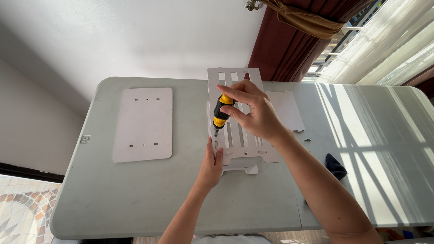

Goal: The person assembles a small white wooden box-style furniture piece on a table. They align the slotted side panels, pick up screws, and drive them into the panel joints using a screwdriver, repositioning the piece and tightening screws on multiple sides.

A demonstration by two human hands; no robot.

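The screwdriver (221,111) has a yellow-and-black handle. The slatted panel (235,117) under it is white, as is the flat board (143,123) to its left. The table (135,194) is pale grey-green. Right of the panel lies a dark blue cloth (335,166); behind, curtains (289,45) are dark red.
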